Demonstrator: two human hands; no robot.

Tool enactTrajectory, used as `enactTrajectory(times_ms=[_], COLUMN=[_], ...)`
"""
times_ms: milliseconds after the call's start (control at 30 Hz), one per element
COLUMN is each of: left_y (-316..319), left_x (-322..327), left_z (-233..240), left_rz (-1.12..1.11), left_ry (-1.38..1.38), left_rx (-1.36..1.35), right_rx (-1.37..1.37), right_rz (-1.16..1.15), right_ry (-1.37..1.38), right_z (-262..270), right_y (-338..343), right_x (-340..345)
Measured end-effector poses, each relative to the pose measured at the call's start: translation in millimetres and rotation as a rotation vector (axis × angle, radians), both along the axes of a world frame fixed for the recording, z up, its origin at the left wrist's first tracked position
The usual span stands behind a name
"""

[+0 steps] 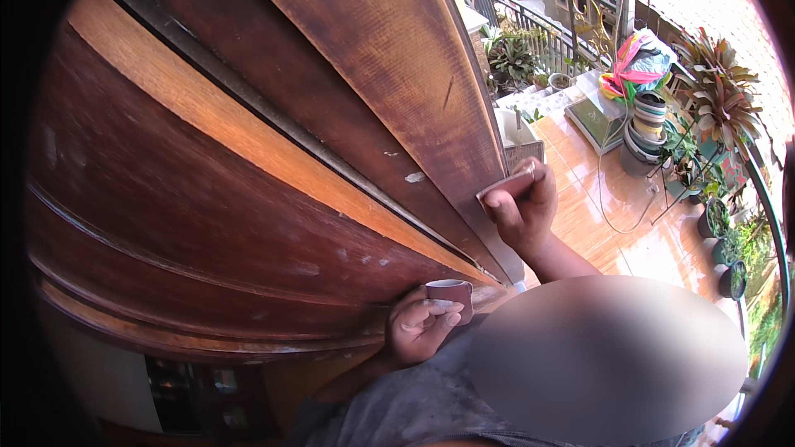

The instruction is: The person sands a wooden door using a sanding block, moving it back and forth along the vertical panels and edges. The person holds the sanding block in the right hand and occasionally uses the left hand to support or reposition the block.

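Observation:
My left hand (417, 330) grips a curled sheet of reddish-brown sandpaper (452, 299), its pale back facing inward. Beside that hand runs a dark varnished wooden door (205, 180), with pale scuffs on its surface. My right hand (526, 214) pinches a flat, folded piece of sandpaper (510, 185). This piece is at the outer edge of a wooden door frame board (397, 56); whether it touches cannot be made out. The board has worn, lighter brown patches. Between door and board lie a bare orange-brown wood strip (248, 136) and a darker strip (323, 118) with whitish spots.
Right of the frame lies a glossy tiled floor (571, 167). A stack of buckets (649, 130), a green box (593, 121), a looping hose or cable (601, 180) and several potted plants (714, 87) stand along it. A metal railing (528, 18) is farther back.

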State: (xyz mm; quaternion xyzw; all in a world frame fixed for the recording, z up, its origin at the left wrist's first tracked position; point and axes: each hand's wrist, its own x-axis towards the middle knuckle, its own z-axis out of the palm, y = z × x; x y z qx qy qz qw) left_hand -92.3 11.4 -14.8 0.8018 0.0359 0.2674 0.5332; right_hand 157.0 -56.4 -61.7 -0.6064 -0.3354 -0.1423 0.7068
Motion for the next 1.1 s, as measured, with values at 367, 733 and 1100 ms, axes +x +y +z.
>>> enactTrajectory(times_ms=[367,733,1100], left_y=[-2.0,-2.9,-16.3], left_x=[-2.9,-9.7,-3.6], left_z=[-0.4,-5.6,-9.8], left_rz=[0.041,0.101,0.183], left_ry=[0.056,0.061,0.003], left_rx=[-0.019,-0.019,-0.104], right_rx=[0.072,0.015,0.097], right_rz=[0.034,0.053,0.189], right_ry=[-0.041,-0.014,0.140], right_z=[4.9,-1.6,8.4], right_y=[0.4,1.7,-3.8], right_x=[1.6,4.8,12.6])
